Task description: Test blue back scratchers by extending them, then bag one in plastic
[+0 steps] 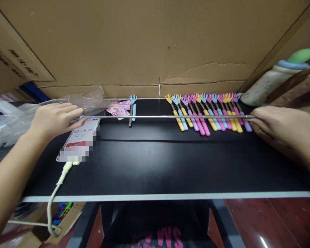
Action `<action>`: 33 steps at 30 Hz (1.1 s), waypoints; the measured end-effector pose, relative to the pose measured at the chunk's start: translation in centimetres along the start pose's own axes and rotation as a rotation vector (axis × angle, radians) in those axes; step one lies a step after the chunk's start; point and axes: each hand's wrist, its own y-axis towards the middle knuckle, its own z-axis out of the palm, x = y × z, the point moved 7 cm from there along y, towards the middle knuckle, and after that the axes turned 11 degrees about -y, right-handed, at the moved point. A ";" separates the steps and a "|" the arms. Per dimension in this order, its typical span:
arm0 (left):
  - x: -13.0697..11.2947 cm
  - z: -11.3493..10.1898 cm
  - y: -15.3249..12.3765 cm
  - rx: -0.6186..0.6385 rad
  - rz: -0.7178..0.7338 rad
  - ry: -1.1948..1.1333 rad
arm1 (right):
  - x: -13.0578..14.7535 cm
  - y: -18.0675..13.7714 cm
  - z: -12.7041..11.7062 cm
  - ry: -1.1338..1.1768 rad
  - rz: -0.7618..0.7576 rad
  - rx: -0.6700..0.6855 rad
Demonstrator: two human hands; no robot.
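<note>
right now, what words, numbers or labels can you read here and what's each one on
"00:26:49": the phone screen.
"SM": pink letters on the black cloth below the table edge; the smaller lettering beside it is unreadable.
Dark characters on the left cardboard: too blurred to read.
Print on the pink cards: too small to read.

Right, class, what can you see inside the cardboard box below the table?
The open cardboard box holds blue and green items, too unclear to identify. The table edge hides the box's far side and anything there.
</note>
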 end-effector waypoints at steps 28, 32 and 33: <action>0.7 -0.9 -0.5 0.114 -0.097 -0.095 | 0.5 0.6 -0.7 0.220 0.141 0.039; 1.9 -0.6 -0.7 0.101 -0.134 -0.168 | 0.2 0.4 -0.7 0.250 0.126 -0.002; 2.1 -0.6 -0.7 0.099 -0.141 -0.185 | 0.2 0.4 -0.7 0.249 0.120 -0.012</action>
